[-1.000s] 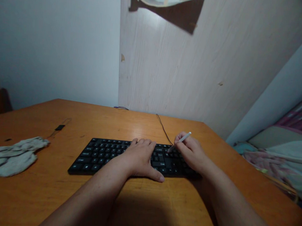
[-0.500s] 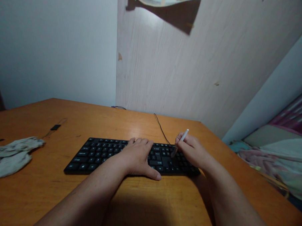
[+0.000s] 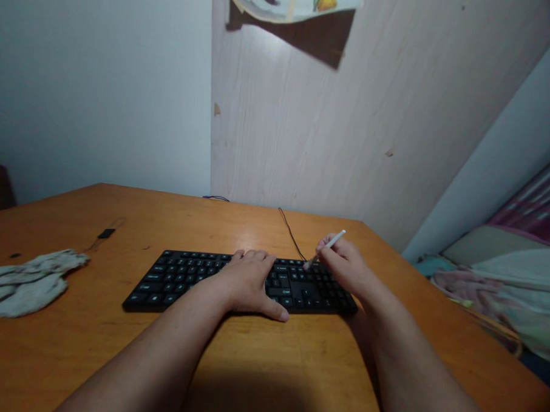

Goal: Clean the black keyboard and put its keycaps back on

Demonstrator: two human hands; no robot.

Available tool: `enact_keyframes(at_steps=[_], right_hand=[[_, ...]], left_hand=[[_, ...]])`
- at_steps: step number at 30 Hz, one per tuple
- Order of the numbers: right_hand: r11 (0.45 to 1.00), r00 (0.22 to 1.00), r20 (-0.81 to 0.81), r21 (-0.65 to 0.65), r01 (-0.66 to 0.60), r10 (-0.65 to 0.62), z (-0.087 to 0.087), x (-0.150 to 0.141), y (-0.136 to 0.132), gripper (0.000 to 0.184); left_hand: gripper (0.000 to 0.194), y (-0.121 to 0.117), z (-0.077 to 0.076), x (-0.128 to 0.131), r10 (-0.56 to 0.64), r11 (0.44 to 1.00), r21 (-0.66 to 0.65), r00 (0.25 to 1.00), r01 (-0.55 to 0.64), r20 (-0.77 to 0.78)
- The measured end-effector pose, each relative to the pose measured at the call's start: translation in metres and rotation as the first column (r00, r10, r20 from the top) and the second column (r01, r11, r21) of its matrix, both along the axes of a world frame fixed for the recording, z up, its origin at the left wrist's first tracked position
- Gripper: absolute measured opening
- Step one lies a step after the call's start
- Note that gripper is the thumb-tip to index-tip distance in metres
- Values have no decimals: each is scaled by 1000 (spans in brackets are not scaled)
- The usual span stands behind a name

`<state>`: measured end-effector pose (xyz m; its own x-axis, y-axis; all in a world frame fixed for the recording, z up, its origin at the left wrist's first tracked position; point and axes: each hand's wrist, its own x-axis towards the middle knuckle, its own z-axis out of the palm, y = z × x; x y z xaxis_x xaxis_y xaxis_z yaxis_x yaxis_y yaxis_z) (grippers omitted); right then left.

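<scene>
A black keyboard [image 3: 176,280] lies across the wooden table. My left hand [image 3: 248,284] rests flat on its middle, fingers stretched out and the thumb over the near edge. Some keys are hidden beneath that palm. Over the right part of the keyboard, my right hand [image 3: 343,263] pinches a small brush [image 3: 335,239] with a white handle. The brush slants down to the left, and its soft tip is at the keys near the back edge, left of the number pad.
To the left lies a crumpled pale cloth [image 3: 34,283], with a small black tag on a string [image 3: 106,233] behind it. A thin black cable [image 3: 289,231] runs back from the keyboard toward the wall [image 3: 278,139]. Bedding [image 3: 486,276] is beyond the table's right edge.
The brush tip has shifted up and left over the keys toward the keyboard's back edge, and its handle leans over more. My left hand stays on the keyboard. The view has tilted slightly.
</scene>
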<state>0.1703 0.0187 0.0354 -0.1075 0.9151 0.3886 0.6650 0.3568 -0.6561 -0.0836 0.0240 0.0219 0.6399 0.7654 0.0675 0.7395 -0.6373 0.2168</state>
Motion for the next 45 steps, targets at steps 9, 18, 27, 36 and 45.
enact_keyframes(at_steps=[9, 18, 27, 36, 45], right_hand=[[998, 992, -110, -18, 57, -59, 4, 8, 5, 17], [1000, 1000, -12, -19, 13, -13, -8, 11, 14, 14], [976, 987, 58, -167, -141, 153, 9, 10, -1, 19], [845, 942, -110, -418, -334, 318, 23, 7, -20, 11], [942, 972, -121, -250, -225, 200, 22, -1, -16, 16]], left_hand=[[119, -1, 3, -1, 19, 1000, -17, 1000, -19, -17], [119, 1, 1, -1, 24, 1000, 7, 999, -24, -23], [123, 1, 1, -1, 28, 1000, -3, 999, -28, -29], [123, 3, 0, -2, 25, 999, -20, 999, -25, -34], [124, 2, 0, -2, 40, 999, -15, 998, -40, -46]])
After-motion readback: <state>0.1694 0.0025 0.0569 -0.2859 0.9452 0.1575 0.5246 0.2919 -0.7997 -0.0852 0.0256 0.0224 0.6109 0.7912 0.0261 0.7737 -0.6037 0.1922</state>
